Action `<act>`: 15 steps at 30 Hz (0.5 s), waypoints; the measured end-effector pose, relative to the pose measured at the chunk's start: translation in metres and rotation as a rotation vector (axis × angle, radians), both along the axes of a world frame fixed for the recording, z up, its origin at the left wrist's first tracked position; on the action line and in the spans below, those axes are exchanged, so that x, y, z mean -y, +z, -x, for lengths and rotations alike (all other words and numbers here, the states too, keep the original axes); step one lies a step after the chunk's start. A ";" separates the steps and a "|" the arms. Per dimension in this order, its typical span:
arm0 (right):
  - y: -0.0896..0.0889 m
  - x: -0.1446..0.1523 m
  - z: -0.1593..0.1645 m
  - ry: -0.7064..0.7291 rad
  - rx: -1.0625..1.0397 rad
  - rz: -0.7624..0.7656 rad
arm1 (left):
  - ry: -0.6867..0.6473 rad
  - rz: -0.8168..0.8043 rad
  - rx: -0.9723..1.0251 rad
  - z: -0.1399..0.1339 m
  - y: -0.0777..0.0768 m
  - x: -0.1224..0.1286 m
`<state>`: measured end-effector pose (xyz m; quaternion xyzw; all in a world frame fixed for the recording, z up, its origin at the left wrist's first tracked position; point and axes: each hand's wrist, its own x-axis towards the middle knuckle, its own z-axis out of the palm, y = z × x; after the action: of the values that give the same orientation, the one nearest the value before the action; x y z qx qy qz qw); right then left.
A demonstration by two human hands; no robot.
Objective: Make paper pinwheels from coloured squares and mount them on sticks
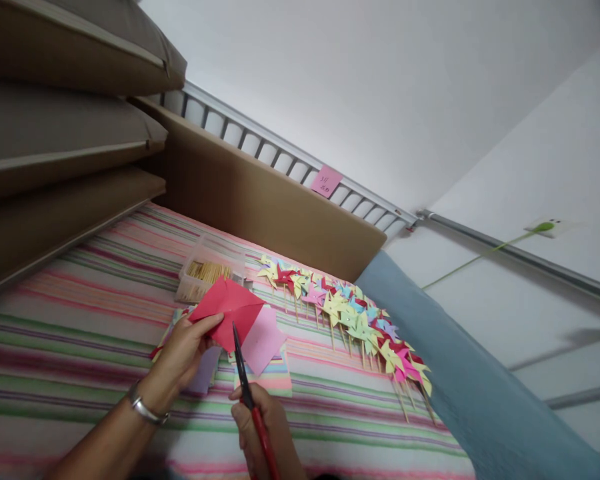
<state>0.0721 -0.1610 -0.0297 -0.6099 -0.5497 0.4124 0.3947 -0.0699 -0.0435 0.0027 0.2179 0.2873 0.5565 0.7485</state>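
My left hand pinches a folded red paper square above the striped sheet. My right hand grips red-handled scissors, whose dark blades point up at the lower edge of the red paper. A pink paper square lies just under the red one, with more coloured sheets beneath it. A silver bracelet circles my left wrist.
A long row of finished paper pinwheels on sticks lies to the right. A clear plastic box of wooden sticks sits behind the paper. Brown cushions are stacked at left, a cardboard panel stands behind, and a blue cloth drapes at right.
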 end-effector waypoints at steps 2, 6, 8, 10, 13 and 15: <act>0.000 0.000 0.000 -0.005 0.008 -0.003 | 0.000 -0.003 0.002 -0.001 -0.001 0.000; 0.001 0.000 0.000 -0.001 0.022 -0.007 | 0.002 -0.006 0.017 -0.002 -0.004 -0.001; 0.004 0.000 0.001 -0.001 0.018 0.001 | -0.003 -0.006 0.017 -0.002 -0.005 -0.002; 0.007 0.000 0.002 -0.002 0.011 0.013 | -0.004 -0.011 0.009 -0.002 -0.006 -0.002; 0.013 -0.001 0.003 -0.003 0.019 0.027 | -0.006 -0.014 -0.004 -0.002 -0.007 -0.002; 0.015 -0.001 0.002 0.004 0.070 0.030 | -0.005 -0.010 -0.009 -0.002 -0.006 -0.002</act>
<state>0.0700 -0.1602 -0.0143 -0.6287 -0.5582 0.3996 0.3653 -0.0676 -0.0412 -0.0032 0.2246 0.2873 0.5549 0.7477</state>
